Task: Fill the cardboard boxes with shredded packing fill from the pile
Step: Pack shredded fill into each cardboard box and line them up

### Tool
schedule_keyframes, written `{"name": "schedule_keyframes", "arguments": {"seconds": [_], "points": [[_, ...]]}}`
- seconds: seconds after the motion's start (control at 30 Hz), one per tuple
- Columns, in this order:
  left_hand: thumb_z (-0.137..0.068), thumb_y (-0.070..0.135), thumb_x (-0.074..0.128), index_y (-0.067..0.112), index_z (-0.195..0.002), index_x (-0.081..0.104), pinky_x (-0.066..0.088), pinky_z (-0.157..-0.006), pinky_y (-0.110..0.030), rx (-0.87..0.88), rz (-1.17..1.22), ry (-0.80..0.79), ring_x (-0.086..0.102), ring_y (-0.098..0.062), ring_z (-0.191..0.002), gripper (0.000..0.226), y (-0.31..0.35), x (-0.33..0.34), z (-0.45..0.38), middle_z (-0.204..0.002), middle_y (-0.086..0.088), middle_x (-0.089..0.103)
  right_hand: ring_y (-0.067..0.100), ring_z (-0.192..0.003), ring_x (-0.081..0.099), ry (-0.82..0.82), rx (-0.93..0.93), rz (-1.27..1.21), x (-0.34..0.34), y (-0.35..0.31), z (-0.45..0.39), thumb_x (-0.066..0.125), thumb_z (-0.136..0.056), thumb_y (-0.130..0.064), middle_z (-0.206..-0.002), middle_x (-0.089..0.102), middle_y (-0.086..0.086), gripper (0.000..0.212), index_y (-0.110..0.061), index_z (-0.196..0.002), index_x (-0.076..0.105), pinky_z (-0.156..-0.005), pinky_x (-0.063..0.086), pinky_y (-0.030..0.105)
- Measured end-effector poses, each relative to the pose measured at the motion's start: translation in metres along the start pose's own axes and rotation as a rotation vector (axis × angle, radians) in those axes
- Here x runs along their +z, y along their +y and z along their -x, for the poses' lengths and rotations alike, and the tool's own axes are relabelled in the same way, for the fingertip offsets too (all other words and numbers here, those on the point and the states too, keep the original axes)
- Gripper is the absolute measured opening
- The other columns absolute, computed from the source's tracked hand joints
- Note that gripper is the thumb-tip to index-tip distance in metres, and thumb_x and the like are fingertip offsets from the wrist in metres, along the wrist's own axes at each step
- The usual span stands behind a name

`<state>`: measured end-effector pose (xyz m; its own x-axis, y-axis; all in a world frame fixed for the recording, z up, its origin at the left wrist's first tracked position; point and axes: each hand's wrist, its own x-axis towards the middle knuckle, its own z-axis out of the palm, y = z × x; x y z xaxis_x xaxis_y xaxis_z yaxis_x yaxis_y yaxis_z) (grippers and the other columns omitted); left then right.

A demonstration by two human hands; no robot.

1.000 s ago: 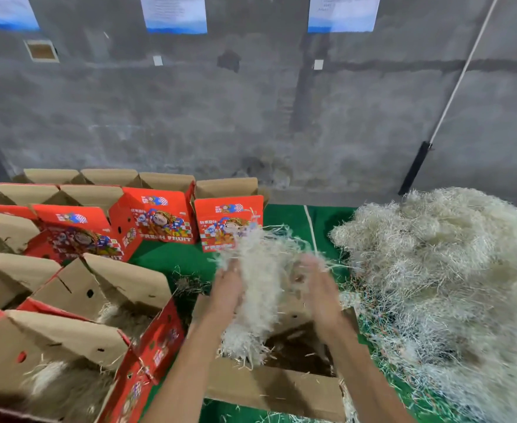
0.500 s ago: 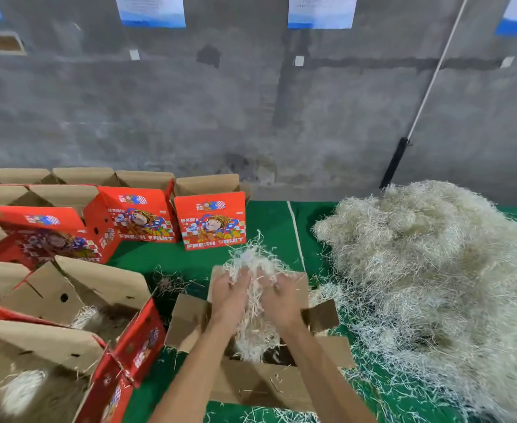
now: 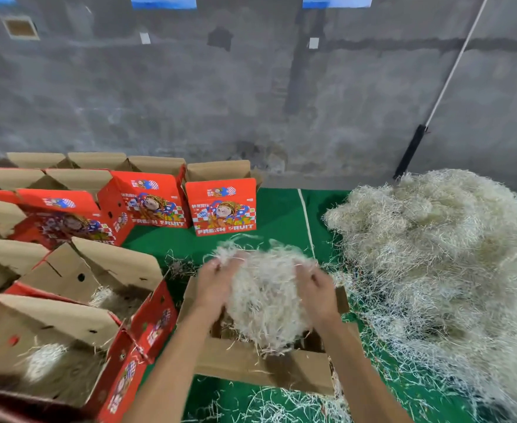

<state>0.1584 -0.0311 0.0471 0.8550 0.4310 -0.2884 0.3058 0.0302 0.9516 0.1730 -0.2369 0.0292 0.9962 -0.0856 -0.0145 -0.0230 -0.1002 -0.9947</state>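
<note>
Both hands (image 3: 266, 288) around fill wad (image 3: 266, 297)

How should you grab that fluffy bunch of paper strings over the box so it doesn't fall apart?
Cup the clump of shredded fill from its two opposite sides, as the left hand and right hand do now, fingers curled into its upper part. It is loose and tangled, with strands dangling below into the open box, so a one-sided pinch would probably pull out only a few strands.
</note>
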Motion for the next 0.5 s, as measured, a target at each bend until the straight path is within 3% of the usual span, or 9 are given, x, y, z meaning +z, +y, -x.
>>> {"name": "schedule_keyframes", "arguments": {"seconds": [0.07, 0.1, 0.13, 0.17, 0.2, 0.23, 0.27, 0.4, 0.5], "points": [[-0.059, 0.071, 0.079, 0.02, -0.102, 0.059, 0.047, -0.085, -0.034, -0.036, 0.16, 0.136, 0.058, -0.021, -0.096, 0.069, 0.003, -0.034, -0.015, -0.09, -0.001, 0.061, 0.018, -0.045, 0.041, 0.202, 0.042, -0.092, -0.033, 0.005, -0.008, 0.054, -0.097, -0.049, -0.048, 0.044, -0.004, 0.05, -0.013, -0.064, 0.047, -0.052, 0.055, 0.042], [-0.06, 0.076, 0.074, 0.024, -0.096, 0.057, 0.043, -0.076, -0.032, -0.064, 0.181, 0.163, 0.052, -0.019, -0.086, 0.066, 0.004, -0.041, -0.016, -0.081, -0.003, 0.056, 0.023, -0.046, 0.05, 0.272, 0.077, -0.11, -0.037, 0.008, -0.011, 0.048, -0.099, -0.054, -0.049, 0.049, 0.003, 0.056, -0.009, -0.066, 0.05, -0.053, 0.039, 0.034], [-0.063, 0.085, 0.064, 0.025, -0.102, 0.059, 0.049, -0.077, -0.034, -0.088, 0.108, 0.12, 0.049, -0.017, -0.077, 0.071, 0.005, -0.037, -0.012, -0.078, 0.005, 0.046, 0.025, -0.048, 0.055, 0.273, 0.133, -0.075, -0.032, 0.007, -0.012, 0.041, -0.1, -0.06, -0.051, 0.053, 0.006, 0.063, -0.007, -0.069, 0.054, -0.079, 0.055, 0.052], [-0.064, 0.093, 0.05, 0.028, -0.109, 0.062, 0.054, -0.081, -0.036, -0.1, 0.006, 0.019, 0.067, -0.024, -0.082, 0.08, 0.001, -0.024, -0.008, -0.086, -0.011, 0.063, 0.022, -0.048, 0.053, 0.195, 0.204, -0.03, -0.02, 0.006, -0.01, 0.036, -0.1, -0.062, -0.052, 0.053, 0.001, 0.063, -0.01, -0.074, 0.057, -0.052, 0.053, 0.038], [-0.067, 0.096, 0.04, 0.03, -0.114, 0.063, 0.052, -0.09, -0.045, -0.104, -0.085, -0.127, 0.034, -0.015, -0.108, 0.084, -0.008, -0.008, 0.0, -0.125, -0.002, 0.04, 0.018, -0.053, 0.051, 0.082, 0.257, 0.004, -0.004, 0.006, -0.006, 0.036, -0.103, -0.058, -0.058, 0.054, -0.002, 0.055, -0.013, -0.082, 0.061, -0.053, 0.052, 0.036], [-0.072, 0.094, 0.036, 0.034, -0.117, 0.062, 0.053, -0.094, -0.045, -0.093, -0.16, -0.271, 0.048, -0.01, -0.079, 0.079, -0.02, 0.009, 0.01, -0.095, 0.01, 0.051, 0.016, -0.061, 0.052, -0.027, 0.258, 0.019, 0.014, 0.009, -0.001, 0.041, -0.105, -0.049, -0.068, 0.057, -0.002, 0.044, -0.012, -0.094, 0.063, -0.061, 0.054, 0.038], [-0.08, 0.085, 0.041, 0.03, -0.122, 0.061, 0.052, -0.097, -0.04, -0.067, -0.223, -0.341, 0.061, -0.014, -0.102, 0.072, -0.031, 0.023, 0.018, -0.119, 0.003, 0.063, 0.015, -0.065, 0.052, -0.106, 0.203, 0.025, 0.027, 0.014, 0.004, 0.048, -0.104, -0.04, -0.074, 0.058, -0.001, 0.036, -0.008, -0.1, 0.063, -0.068, 0.055, 0.041], [-0.081, 0.05, 0.074, 0.013, -0.081, 0.064, 0.041, -0.048, -0.016, 0.035, -0.122, 0.036, 0.052, -0.001, -0.051, 0.038, -0.025, -0.008, 0.004, -0.072, 0.005, 0.063, 0.01, -0.052, 0.048, 0.09, 0.158, 0.014, -0.006, 0.017, 0.002, 0.057, -0.1, -0.034, -0.072, 0.057, 0.004, 0.027, -0.008, -0.102, 0.063, -0.048, 0.05, 0.024], [-0.083, 0.034, 0.079, 0.01, -0.1, 0.066, 0.035, -0.045, -0.019, 0.069, 0.043, 0.234, 0.053, -0.009, -0.049, 0.032, -0.019, -0.049, -0.014, -0.047, 0.013, 0.054, 0.024, -0.09, 0.07, 0.293, 0.228, -0.179, -0.046, 0.015, -0.003, 0.055, -0.097, -0.051, -0.102, 0.066, 0.015, 0.043, -0.012, -0.114, 0.062, -0.079, 0.062, 0.044]]}}
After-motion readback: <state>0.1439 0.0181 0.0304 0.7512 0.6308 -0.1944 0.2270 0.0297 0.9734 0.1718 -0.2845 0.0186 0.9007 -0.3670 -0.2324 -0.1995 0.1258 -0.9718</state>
